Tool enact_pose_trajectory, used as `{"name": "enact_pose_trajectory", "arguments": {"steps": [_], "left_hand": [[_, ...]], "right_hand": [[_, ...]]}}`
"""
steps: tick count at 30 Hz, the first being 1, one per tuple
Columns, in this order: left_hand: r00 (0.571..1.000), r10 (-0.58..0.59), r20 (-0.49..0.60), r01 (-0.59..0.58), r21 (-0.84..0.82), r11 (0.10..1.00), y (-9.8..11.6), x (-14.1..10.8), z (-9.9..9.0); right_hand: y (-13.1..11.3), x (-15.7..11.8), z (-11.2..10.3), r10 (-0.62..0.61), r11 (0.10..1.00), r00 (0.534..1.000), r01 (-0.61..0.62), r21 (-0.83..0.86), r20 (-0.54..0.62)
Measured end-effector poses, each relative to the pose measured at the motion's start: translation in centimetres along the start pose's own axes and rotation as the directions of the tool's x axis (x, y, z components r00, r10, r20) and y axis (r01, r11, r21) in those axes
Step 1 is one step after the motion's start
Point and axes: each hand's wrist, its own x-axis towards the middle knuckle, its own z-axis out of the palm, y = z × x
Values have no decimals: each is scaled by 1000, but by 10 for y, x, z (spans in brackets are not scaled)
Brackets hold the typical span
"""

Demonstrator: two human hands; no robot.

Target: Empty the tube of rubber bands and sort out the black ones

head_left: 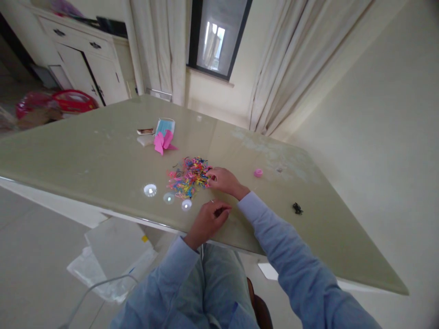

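A loose heap of thin, colourful elastic bands (pixel 190 176) lies on the glossy greenish table. My right hand (pixel 224 180) reaches to the heap's right edge, its fingers bent together among the bands; what is between the fingertips is hidden. Nearer the table's front edge, my left hand (pixel 210 219) is curled, thumb against fingers, with a ring on one finger. Whatever it holds, if anything, is too small to make out. Right of my right hand sits a small pink round item (pixel 258 173). A small black bunch (pixel 297 209), perhaps bands, lies farther right.
Behind the heap are a pink folded paper shape (pixel 163 142), a blue face mask (pixel 166 125) and a small patterned item (pixel 145 131). Light reflections show on the table (pixel 113 155). Curtains, a window and a white cabinet (pixel 82 59) stand beyond. Bags lie on the floor.
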Motion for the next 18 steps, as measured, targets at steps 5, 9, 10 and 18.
{"name": "enact_pose_trajectory", "arguments": {"steps": [5, 9, 10, 18], "left_hand": [[1000, 26, 15, -27, 67, 997, -1, -2, 4], [998, 59, 29, -62, 122, 991, -2, -4, 6], [998, 63, 28, -66, 122, 990, -2, -4, 6], [997, 71, 0, -71, 95, 993, -3, -3, 7]], "right_hand": [[4, 6, 5, 44, 995, 999, -43, -95, 4], [8, 6, 10, 15, 996, 1000, -17, -85, -22], [10, 6, 11, 13, 997, 999, -17, -75, -43], [23, 1, 14, 90, 996, 969, -89, 18, -229]]}}
